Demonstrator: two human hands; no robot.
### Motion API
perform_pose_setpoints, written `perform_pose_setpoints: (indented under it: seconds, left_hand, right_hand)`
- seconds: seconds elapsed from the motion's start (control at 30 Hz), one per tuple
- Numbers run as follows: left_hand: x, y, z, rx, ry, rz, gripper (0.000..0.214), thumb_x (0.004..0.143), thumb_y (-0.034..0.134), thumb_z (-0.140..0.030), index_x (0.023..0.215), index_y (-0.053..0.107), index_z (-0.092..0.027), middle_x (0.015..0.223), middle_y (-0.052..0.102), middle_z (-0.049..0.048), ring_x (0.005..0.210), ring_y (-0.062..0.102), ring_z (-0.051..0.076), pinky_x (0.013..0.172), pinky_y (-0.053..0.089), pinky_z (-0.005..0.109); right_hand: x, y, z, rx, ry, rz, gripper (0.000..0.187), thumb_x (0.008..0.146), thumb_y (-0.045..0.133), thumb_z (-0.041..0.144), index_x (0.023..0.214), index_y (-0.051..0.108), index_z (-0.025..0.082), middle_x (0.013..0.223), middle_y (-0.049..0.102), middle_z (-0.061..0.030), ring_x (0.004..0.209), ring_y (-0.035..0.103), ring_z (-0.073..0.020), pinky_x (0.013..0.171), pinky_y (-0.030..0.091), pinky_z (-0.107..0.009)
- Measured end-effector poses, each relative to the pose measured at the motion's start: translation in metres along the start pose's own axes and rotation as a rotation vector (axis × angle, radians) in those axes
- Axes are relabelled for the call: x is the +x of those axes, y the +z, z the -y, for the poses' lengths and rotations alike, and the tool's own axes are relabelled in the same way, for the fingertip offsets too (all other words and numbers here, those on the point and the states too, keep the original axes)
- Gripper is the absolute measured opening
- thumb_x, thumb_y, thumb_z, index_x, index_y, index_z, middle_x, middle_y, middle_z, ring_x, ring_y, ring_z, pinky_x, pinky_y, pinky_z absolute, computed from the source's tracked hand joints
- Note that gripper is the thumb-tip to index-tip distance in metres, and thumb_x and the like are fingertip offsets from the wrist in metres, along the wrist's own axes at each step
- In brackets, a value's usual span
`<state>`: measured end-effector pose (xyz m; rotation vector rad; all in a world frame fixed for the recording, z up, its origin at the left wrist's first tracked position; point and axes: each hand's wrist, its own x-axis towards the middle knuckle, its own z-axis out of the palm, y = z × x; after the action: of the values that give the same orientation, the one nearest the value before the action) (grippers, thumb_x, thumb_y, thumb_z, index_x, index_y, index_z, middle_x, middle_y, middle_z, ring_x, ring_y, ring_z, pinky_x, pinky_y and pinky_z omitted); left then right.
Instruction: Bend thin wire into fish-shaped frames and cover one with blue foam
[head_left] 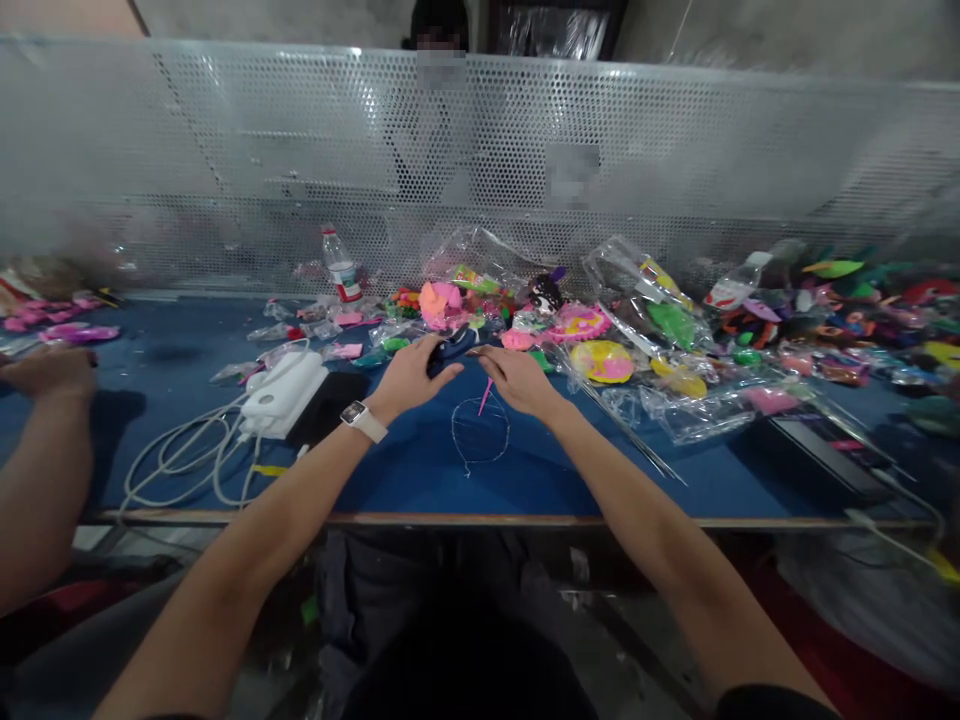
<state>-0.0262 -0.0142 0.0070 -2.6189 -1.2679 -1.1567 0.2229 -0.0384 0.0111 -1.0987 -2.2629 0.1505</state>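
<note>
My left hand [412, 377], with a pale watch on its wrist, reaches over the table with its thumb apart from its fingers. A dark blue object [452, 348] sits between that thumb and the fingers; its kind is unclear. Just to the right, my right hand [517, 378] has its fingers bent together, their tips close to the dark blue object. From under it a thin pointed pink stick [486, 398] sticks out toward me. Below both hands a thin, pale wire loop [453, 432] with a twisted end lies on the blue table [420, 480].
A white power adapter [277, 400] with coiled cables stands left, beside a dark flat item. Clay pieces, clear bags and bottles [343, 268] crowd the back and right. Thin metal rods [645, 445] and a black box [817, 455] lie right. A co-worker's arm [52, 440] rests left; a perforated screen [300, 150] stands behind.
</note>
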Motion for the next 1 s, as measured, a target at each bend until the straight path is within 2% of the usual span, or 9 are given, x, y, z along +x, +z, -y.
perform_pose_setpoints:
  seconds: [0.2,0.4,0.57,0.7,0.87,1.0]
  left_hand:
    - [-0.006,0.010,-0.001,0.055,0.056,0.081,0.044,0.104,0.060,-0.056,0.129,0.064,-0.020,0.109,0.078,0.0151,0.100,0.075,0.033,0.087,0.057,0.045]
    - [-0.008,0.014,-0.009,0.074,0.067,0.099,0.043,0.108,0.052,-0.057,0.121,0.064,-0.018,0.099,0.078,0.0151,0.091,0.076,0.032,0.077,0.055,0.042]
    - [-0.006,0.014,-0.008,0.092,0.051,0.097,0.047,0.109,0.045,-0.061,0.117,0.063,-0.018,0.089,0.076,0.0134,0.083,0.075,0.032,0.072,0.051,0.041]
    - [-0.007,0.015,-0.009,0.099,0.058,0.101,0.049,0.109,0.044,-0.062,0.116,0.063,-0.018,0.090,0.076,0.0136,0.084,0.075,0.032,0.071,0.049,0.040]
    - [-0.008,0.017,-0.011,0.129,0.040,0.128,0.046,0.112,0.041,-0.057,0.116,0.062,-0.016,0.092,0.076,0.0142,0.085,0.075,0.032,0.072,0.048,0.039]
    - [-0.006,0.017,-0.009,0.180,0.005,0.165,0.047,0.112,0.044,-0.058,0.121,0.061,-0.015,0.095,0.077,0.0146,0.089,0.076,0.032,0.073,0.048,0.037]
  right_hand:
    - [-0.002,0.011,0.006,-0.042,0.005,0.025,0.039,0.117,0.034,0.033,0.132,0.066,0.016,0.119,0.080,-0.0147,0.104,0.075,-0.0295,0.091,0.051,-0.036]
    - [-0.002,0.015,0.012,0.049,-0.020,0.014,0.040,0.117,0.027,0.034,0.123,0.063,0.018,0.103,0.077,-0.0120,0.088,0.072,-0.0274,0.084,0.049,-0.035]
    - [-0.004,0.008,0.019,0.121,0.044,-0.027,0.033,0.115,0.031,0.033,0.122,0.060,0.020,0.093,0.073,-0.0070,0.078,0.068,-0.0254,0.080,0.047,-0.034]
    - [-0.005,0.009,0.024,0.185,0.050,-0.075,0.025,0.109,0.037,0.025,0.114,0.060,0.020,0.091,0.072,-0.0062,0.076,0.066,-0.0245,0.079,0.048,-0.034]
    - [-0.002,0.018,0.016,0.271,-0.011,-0.167,0.027,0.112,0.040,0.031,0.106,0.064,0.021,0.095,0.075,-0.0075,0.083,0.069,-0.0257,0.080,0.050,-0.036]
    - [-0.001,0.023,0.007,0.280,-0.077,-0.209,0.027,0.113,0.043,0.032,0.112,0.068,0.022,0.107,0.080,-0.0098,0.091,0.073,-0.0277,0.083,0.052,-0.038]
